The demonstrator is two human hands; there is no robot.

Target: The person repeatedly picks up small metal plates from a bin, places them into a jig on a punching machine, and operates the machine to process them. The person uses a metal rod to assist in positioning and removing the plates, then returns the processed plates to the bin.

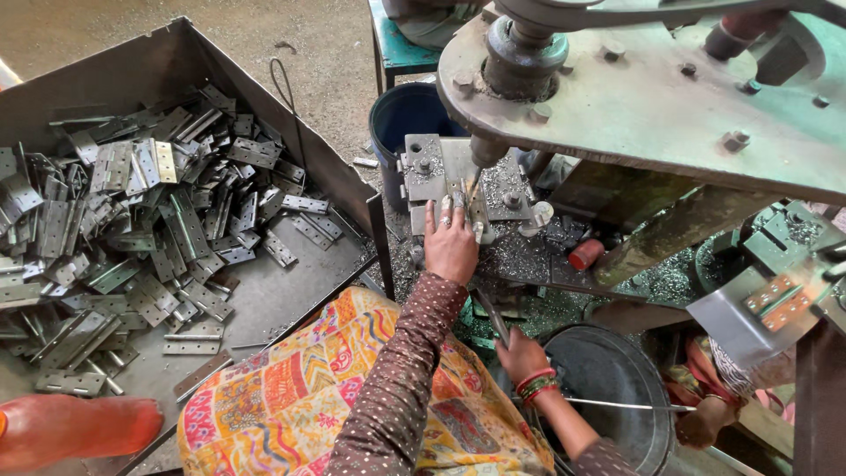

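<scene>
My left hand [450,245] reaches forward onto the steel jig [432,172] of a drill press. Its fingertips press a small metal hinge [460,196] that lies just under the drill spindle [486,150]. My right hand [522,356], with bangles on the wrist, is lower, near my lap. It grips another hinge [493,319] seen edge-on, above the rim of a black round tub [617,375]. Metal shavings cover the press table [529,256] around the jig.
A large sheet-metal tray [132,70] on the left holds a heap of several grey hinges [132,220]. A blue bucket [405,115] stands behind the jig. Another person's hand [703,425] at the lower right holds a thin rod [626,405]. An orange object [70,427] lies bottom left.
</scene>
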